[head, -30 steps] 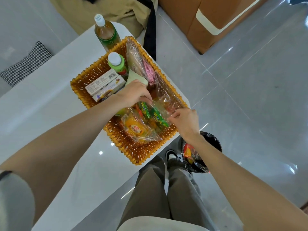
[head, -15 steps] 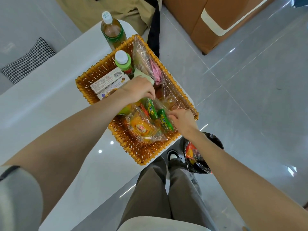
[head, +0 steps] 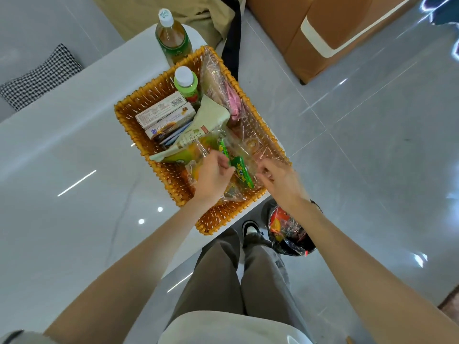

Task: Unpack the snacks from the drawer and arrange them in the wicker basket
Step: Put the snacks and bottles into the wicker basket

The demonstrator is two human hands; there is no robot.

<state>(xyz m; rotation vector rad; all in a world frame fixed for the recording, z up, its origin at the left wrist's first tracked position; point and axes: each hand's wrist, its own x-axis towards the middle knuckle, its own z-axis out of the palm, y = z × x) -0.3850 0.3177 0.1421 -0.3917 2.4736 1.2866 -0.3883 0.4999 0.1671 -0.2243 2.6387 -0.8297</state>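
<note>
An orange wicker basket (head: 129, 112) stands on the white table (head: 62, 157). Inside it are two snack boxes (head: 161, 112), a small green bottle (head: 186, 83), a pale green packet (head: 206, 120), a clear bag with pink contents (head: 223, 90) and a clear plastic bag of snacks (head: 248, 150) with green candy packs (head: 242, 172). My left hand (head: 213, 177) reaches into the near end of the basket and pinches the clear bag by the green packs. My right hand (head: 280, 180) pinches the same bag's plastic at the basket's right rim.
A large tea bottle (head: 173, 38) stands on the table just behind the basket. A black bin with wrappers (head: 290, 232) sits on the floor by my feet. A brown sofa (head: 323, 28) and a tan cloth (head: 154, 11) lie beyond; a checked cushion (head: 37, 78) is at left.
My left hand has pulled back from the middle of the basket to its near end. My right hand has stayed by the right rim, on the clear bag. The camera has shifted.
</note>
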